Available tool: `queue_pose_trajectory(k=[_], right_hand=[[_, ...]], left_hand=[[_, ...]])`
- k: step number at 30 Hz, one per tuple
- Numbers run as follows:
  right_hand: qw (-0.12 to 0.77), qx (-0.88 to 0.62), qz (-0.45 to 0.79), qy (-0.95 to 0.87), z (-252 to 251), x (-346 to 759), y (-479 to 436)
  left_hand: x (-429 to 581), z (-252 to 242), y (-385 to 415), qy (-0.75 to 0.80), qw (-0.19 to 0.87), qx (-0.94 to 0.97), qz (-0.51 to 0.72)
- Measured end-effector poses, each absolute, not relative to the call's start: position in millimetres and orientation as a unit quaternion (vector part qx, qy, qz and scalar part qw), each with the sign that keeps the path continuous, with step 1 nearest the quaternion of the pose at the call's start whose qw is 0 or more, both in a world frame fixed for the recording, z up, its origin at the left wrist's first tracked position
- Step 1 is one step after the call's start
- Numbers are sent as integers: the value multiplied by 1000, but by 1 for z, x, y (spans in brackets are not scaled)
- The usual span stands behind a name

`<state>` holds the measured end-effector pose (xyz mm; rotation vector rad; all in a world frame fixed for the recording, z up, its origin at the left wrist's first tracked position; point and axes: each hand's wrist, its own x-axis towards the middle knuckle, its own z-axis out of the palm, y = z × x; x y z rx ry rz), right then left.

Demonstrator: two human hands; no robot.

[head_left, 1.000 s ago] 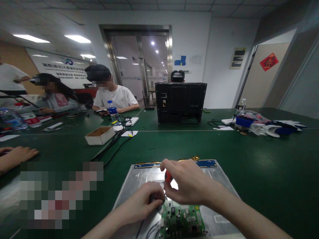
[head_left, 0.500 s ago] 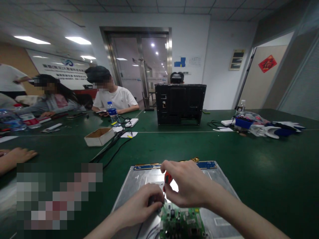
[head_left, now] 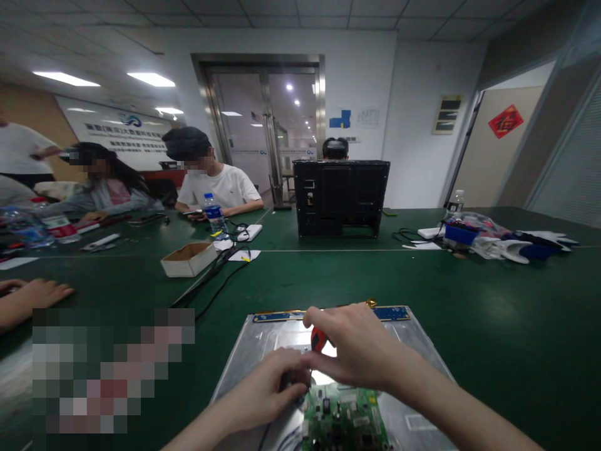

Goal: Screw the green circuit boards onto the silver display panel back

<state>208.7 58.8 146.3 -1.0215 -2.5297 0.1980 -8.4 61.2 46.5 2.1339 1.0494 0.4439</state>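
My right hand [head_left: 359, 344] is closed around the red-and-black handle of a screwdriver [head_left: 318, 339], held upright with its shaft pointing down. The tip is by the top left corner of a green circuit board [head_left: 342, 416], hidden behind my fingers. Curled in close on the left, my left hand [head_left: 282, 382] pinches thumb and finger beside the shaft; what they hold is too small or hidden to name. Both hands are over a silvery metal panel [head_left: 248, 357], on which the board lies. A narrow blue circuit strip [head_left: 392, 312] runs along the panel's far edge.
On the green table [head_left: 507, 313], a small open box [head_left: 188, 262] and black cables [head_left: 213, 275] lie to the left. Ahead stands a black monitor casing [head_left: 342, 197]. Gloves and a blue tray [head_left: 460, 233] are at right. A co-worker's hand [head_left: 40, 294] rests at far left.
My right thumb has moved up and left along the screwdriver, nearer my left hand, and the handle has turned. My left hand stays almost where it was. The view has shifted slightly.
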Motion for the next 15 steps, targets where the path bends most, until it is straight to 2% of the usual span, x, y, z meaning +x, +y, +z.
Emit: queue_pose_trajectory(k=[9,15], right_hand=[[215,-356,74,-906,146,209,56],[194,-387,59,-899,142,207,60]], left_hand=[[-9,45,63,409,341,830,168],[-8,47,63,408,349,829,156]])
